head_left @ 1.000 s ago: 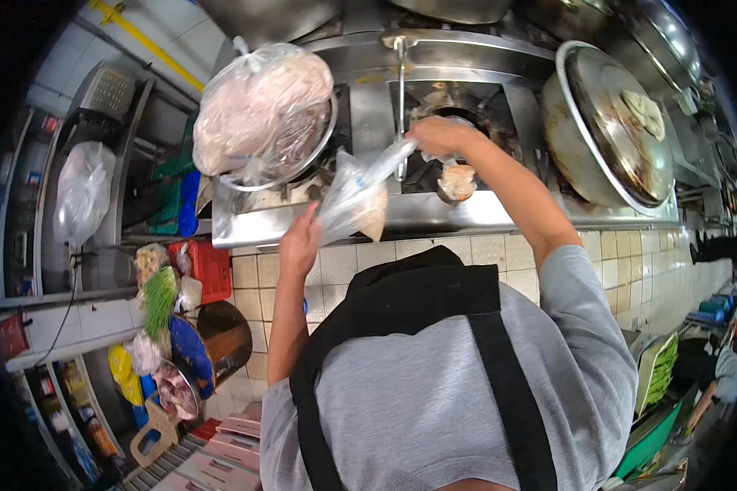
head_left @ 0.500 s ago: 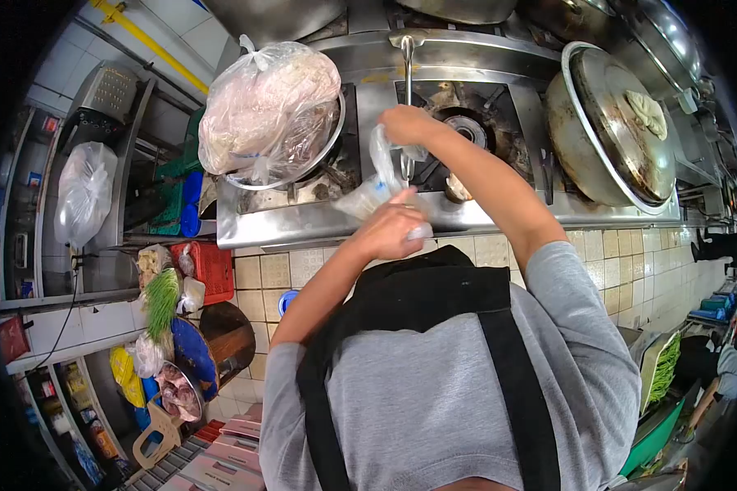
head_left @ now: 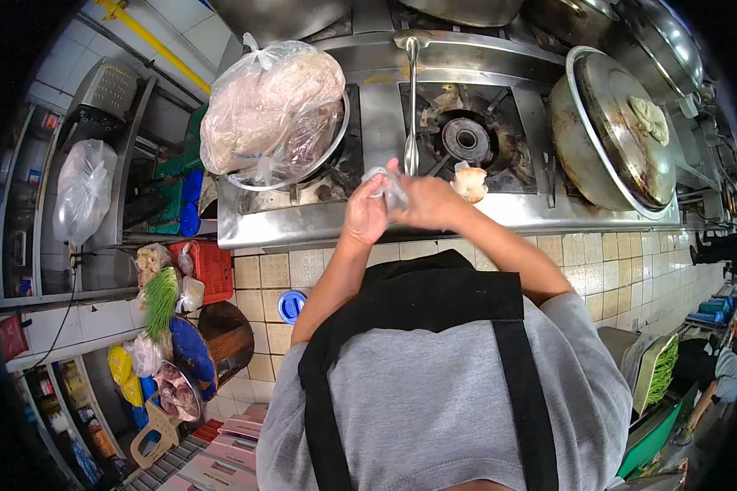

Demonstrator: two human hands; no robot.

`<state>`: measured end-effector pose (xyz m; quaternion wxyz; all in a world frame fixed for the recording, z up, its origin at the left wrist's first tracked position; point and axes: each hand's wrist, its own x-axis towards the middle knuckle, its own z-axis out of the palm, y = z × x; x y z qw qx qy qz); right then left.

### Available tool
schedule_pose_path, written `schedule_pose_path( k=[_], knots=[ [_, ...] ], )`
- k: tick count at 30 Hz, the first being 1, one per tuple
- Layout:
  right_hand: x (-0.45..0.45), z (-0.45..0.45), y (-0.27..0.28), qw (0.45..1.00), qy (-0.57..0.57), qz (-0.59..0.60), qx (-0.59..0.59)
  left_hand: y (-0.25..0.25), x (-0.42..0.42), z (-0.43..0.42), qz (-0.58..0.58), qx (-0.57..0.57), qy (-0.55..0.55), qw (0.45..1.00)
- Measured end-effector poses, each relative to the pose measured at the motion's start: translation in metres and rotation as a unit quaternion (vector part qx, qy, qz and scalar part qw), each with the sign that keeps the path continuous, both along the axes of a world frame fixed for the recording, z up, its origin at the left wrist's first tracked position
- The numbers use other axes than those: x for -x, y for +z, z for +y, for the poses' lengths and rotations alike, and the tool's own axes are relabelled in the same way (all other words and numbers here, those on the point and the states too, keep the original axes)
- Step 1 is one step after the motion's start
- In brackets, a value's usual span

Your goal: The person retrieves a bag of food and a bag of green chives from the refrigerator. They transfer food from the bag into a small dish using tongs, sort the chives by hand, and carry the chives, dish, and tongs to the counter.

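A crumpled clear plastic bag is bunched between my two hands, above the stove's front edge. My left hand has its fingers curled around the bag from the left. From the right, my right hand closes on the same plastic, slightly blurred by motion. Just beyond my right wrist, a pale, cream-coloured lump of unclear kind sits at the front of the burner area. A long metal tap spout comes down over the stove, its lower end close to my hands.
At left on the stove, a large bag of raw meat rests in a metal basin. A big lidded pot stands at right. The bare burner lies between. A blue lid is on the floor; a co-worker is far right.
My right hand has come down from the spout toward me, and my hands are now together. The plastic bag, stretched between them before, is bunched up. The pale lump is more exposed.
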<state>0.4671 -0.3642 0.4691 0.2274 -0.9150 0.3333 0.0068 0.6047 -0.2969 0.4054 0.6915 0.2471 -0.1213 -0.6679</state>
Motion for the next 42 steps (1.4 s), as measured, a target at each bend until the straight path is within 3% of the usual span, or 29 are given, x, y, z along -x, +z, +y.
schedule_pose_path(
  k=[1, 3, 6, 7, 8, 10, 14, 15, 17, 18, 20, 21, 22, 23, 27, 29, 31, 33, 35, 40, 42],
  knots=[
    [-0.001, 0.010, -0.005, 0.998, -0.030, -0.047, -0.005, 0.013, 0.010, 0.003, -0.011, -0.030, 0.012, 0.999],
    [-0.005, 0.021, -0.015, 0.986, -0.088, -0.142, -0.015, 0.012, 0.013, 0.008, -0.001, 0.023, 0.002, 1.000],
    [-0.008, 0.005, -0.048, 0.932, -0.209, -0.256, -0.152, 0.013, 0.017, 0.012, -0.044, 0.086, 0.000, 0.995],
    [-0.012, 0.001, -0.057, 0.891, -0.217, -0.352, -0.188, 0.007, 0.010, 0.012, -0.050, 0.121, -0.017, 0.991],
    [-0.010, -0.003, -0.066, 0.841, -0.258, -0.375, -0.294, 0.000, 0.005, 0.011, -0.055, 0.158, -0.035, 0.985],
    [-0.008, -0.005, -0.050, 0.705, -0.326, -0.398, -0.489, -0.006, 0.008, 0.015, -0.073, 0.150, 0.032, 0.985],
    [-0.015, -0.001, -0.038, 0.639, -0.328, -0.381, -0.583, 0.009, 0.024, 0.026, -0.151, 0.103, 0.095, 0.978],
    [-0.014, -0.003, -0.038, 0.670, -0.320, -0.325, -0.586, 0.015, 0.025, 0.027, -0.168, 0.099, 0.098, 0.976],
    [-0.013, -0.014, -0.039, 0.723, -0.302, -0.209, -0.585, 0.010, 0.019, 0.028, -0.314, 0.093, 0.043, 0.944],
    [-0.016, -0.021, -0.050, 0.787, -0.217, -0.174, -0.550, 0.009, 0.014, 0.029, -0.384, 0.090, 0.015, 0.919],
    [-0.012, -0.035, -0.094, 0.883, -0.055, -0.096, -0.457, 0.012, 0.012, 0.033, -0.470, 0.068, -0.017, 0.880],
    [-0.017, -0.040, -0.115, 0.939, 0.047, -0.128, -0.317, 0.014, 0.013, 0.032, -0.532, 0.074, -0.008, 0.844],
    [-0.017, -0.041, -0.099, 0.966, 0.070, -0.015, -0.247, 0.016, 0.014, 0.030, -0.590, 0.082, 0.000, 0.803],
    [-0.017, -0.036, -0.065, 0.967, 0.074, 0.042, -0.240, 0.023, 0.011, 0.032, -0.649, 0.057, -0.024, 0.758],
    [-0.003, -0.045, -0.045, 0.909, 0.039, -0.027, -0.415, 0.041, -0.004, 0.035, -0.784, -0.075, -0.067, 0.612],
    [0.000, -0.043, -0.040, 0.857, -0.018, -0.090, -0.507, 0.040, -0.012, 0.036, -0.705, -0.052, -0.047, 0.706],
    [0.001, -0.047, -0.034, 0.888, 0.055, -0.122, -0.439, 0.036, -0.019, 0.041, -0.575, -0.021, -0.022, 0.818],
    [0.000, -0.057, -0.019, 0.940, 0.124, -0.099, -0.301, 0.027, -0.037, 0.048, -0.541, -0.015, -0.014, 0.841],
    [-0.004, -0.067, -0.019, 0.958, 0.129, -0.066, -0.249, 0.029, -0.052, 0.058, -0.541, -0.035, 0.005, 0.840],
    [-0.009, -0.097, -0.039, 0.980, 0.066, -0.019, -0.187, 0.029, -0.055, 0.089, -0.733, -0.119, 0.017, 0.670],
    [-0.017, -0.089, -0.039, 0.962, -0.008, -0.054, -0.269, 0.018, -0.048, 0.098, -0.810, -0.093, -0.028, 0.578]
  ],
)
